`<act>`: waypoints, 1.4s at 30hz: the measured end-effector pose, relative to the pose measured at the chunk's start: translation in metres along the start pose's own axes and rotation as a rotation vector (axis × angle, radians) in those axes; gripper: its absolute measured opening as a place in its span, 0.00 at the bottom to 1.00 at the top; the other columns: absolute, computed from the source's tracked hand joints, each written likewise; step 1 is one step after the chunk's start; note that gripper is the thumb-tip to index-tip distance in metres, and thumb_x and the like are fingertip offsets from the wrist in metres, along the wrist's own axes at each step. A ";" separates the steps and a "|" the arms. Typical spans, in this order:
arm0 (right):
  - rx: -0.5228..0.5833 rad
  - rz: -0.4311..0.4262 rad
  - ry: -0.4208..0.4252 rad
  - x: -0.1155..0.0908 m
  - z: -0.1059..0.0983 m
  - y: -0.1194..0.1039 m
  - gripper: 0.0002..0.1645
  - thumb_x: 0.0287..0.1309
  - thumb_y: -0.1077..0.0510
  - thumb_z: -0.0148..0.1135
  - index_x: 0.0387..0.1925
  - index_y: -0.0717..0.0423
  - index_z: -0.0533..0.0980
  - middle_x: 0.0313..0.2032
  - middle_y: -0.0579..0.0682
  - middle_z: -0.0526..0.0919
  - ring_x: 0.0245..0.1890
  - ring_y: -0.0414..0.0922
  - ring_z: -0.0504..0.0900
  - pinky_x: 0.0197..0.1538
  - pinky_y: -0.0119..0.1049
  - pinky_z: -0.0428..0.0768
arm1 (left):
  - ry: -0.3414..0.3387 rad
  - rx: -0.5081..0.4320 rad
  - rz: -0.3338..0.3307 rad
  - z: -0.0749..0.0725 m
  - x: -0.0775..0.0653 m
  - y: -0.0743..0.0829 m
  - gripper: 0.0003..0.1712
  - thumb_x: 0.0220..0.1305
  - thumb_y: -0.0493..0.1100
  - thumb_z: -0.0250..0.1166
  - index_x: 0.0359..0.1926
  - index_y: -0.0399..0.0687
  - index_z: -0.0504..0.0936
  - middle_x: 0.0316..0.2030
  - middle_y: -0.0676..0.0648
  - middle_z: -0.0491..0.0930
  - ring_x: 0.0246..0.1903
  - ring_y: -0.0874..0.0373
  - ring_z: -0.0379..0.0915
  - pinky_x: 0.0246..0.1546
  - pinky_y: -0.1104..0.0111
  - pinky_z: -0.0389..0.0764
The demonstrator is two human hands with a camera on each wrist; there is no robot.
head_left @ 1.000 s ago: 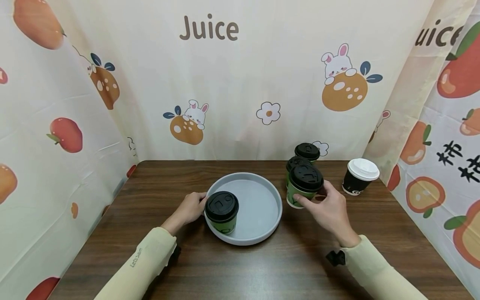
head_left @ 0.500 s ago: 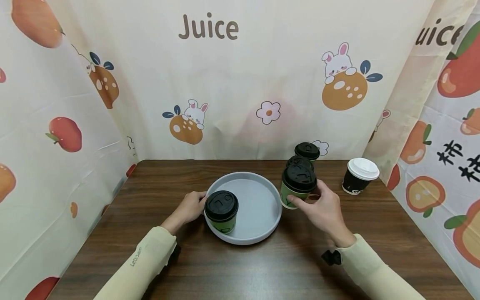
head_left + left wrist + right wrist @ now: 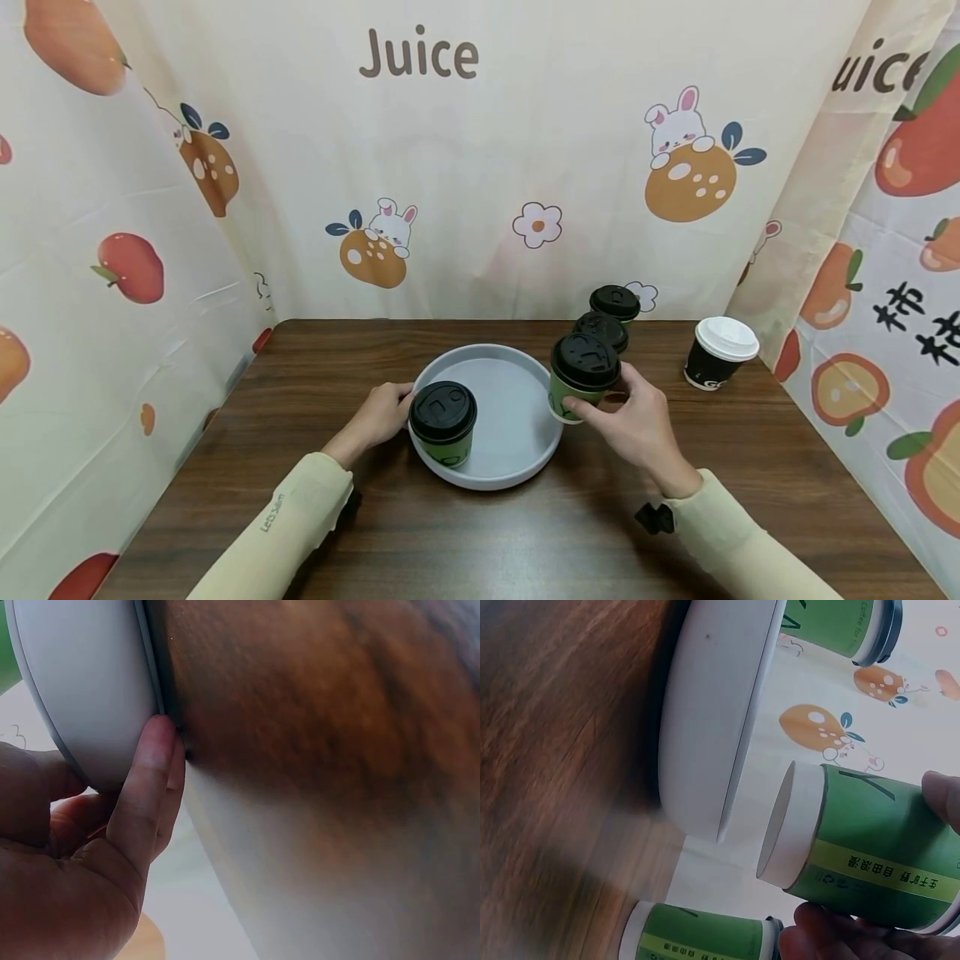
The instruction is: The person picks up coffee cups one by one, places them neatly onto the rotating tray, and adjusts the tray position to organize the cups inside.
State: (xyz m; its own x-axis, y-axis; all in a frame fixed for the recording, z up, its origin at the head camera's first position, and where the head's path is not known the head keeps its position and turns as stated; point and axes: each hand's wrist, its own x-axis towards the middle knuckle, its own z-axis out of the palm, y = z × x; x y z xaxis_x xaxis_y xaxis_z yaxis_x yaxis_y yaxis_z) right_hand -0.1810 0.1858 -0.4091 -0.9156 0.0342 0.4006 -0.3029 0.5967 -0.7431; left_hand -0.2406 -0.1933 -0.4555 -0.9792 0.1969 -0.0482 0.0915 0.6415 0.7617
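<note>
A green paper coffee cup (image 3: 585,365) with a black lid is in my right hand (image 3: 637,421), thumb on one side and fingers on the other. In the right wrist view this cup (image 3: 877,847) is off the table, its base near the rim of the round grey tray (image 3: 712,712). My left hand (image 3: 381,414) grips the left edge of the tray (image 3: 513,421); the left wrist view has fingers against the tray's wall (image 3: 82,682) and underside. A second green cup (image 3: 444,423) with a black lid stands upright on the tray's left part.
Behind the held cup are two more black-lidded cups, a nearer one (image 3: 602,327) and a farther one (image 3: 615,302), both partly hidden. A black cup with a white lid (image 3: 722,354) stands at the right. Printed curtains (image 3: 465,167) enclose the wooden table (image 3: 480,550).
My right hand has carried the green cup leftward, from beside the other cups to over the tray's right rim. The left hand and tray have stayed in place.
</note>
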 end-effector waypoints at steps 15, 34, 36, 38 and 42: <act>0.035 -0.040 -0.044 -0.003 0.009 -0.007 0.36 0.45 0.47 0.85 0.55 0.50 0.79 0.46 0.44 0.86 0.43 0.42 0.84 0.45 0.37 0.85 | 0.011 -0.003 0.005 0.001 0.002 -0.003 0.19 0.79 0.39 0.54 0.63 0.35 0.80 0.48 0.37 0.86 0.30 0.57 0.85 0.32 0.64 0.86; 0.101 -0.066 -0.129 -0.007 0.022 -0.014 0.37 0.45 0.48 0.86 0.57 0.48 0.79 0.44 0.41 0.86 0.44 0.40 0.84 0.47 0.44 0.85 | 0.001 -0.005 -0.005 0.000 0.001 -0.001 0.20 0.80 0.39 0.53 0.64 0.36 0.79 0.50 0.37 0.85 0.31 0.57 0.85 0.34 0.64 0.86; 0.106 -0.072 -0.130 -0.007 0.023 -0.014 0.37 0.44 0.49 0.86 0.56 0.48 0.79 0.44 0.41 0.86 0.44 0.40 0.84 0.47 0.44 0.85 | 0.004 -0.004 -0.004 0.000 0.001 -0.001 0.20 0.80 0.39 0.53 0.64 0.35 0.79 0.50 0.36 0.85 0.31 0.57 0.85 0.34 0.64 0.86; 0.108 -0.080 -0.133 -0.008 0.024 -0.014 0.36 0.45 0.49 0.86 0.56 0.48 0.79 0.44 0.42 0.86 0.44 0.40 0.84 0.47 0.46 0.86 | 0.006 0.000 -0.002 0.000 0.001 -0.001 0.20 0.79 0.39 0.53 0.64 0.35 0.79 0.50 0.36 0.85 0.31 0.57 0.85 0.33 0.64 0.86; 0.119 -0.082 -0.147 -0.008 0.026 -0.015 0.36 0.45 0.49 0.85 0.56 0.48 0.79 0.45 0.42 0.87 0.44 0.40 0.84 0.47 0.52 0.85 | 0.011 0.017 -0.001 0.000 0.001 -0.001 0.20 0.79 0.39 0.54 0.64 0.36 0.80 0.49 0.37 0.85 0.30 0.57 0.85 0.33 0.64 0.86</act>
State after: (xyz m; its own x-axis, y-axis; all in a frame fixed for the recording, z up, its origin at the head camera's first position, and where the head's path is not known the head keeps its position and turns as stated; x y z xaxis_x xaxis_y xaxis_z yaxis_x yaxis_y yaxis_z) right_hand -0.1756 0.1556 -0.4153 -0.9129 -0.1329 0.3860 -0.3987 0.4935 -0.7730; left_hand -0.2420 -0.1937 -0.4565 -0.9813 0.1880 -0.0422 0.0929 0.6539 0.7508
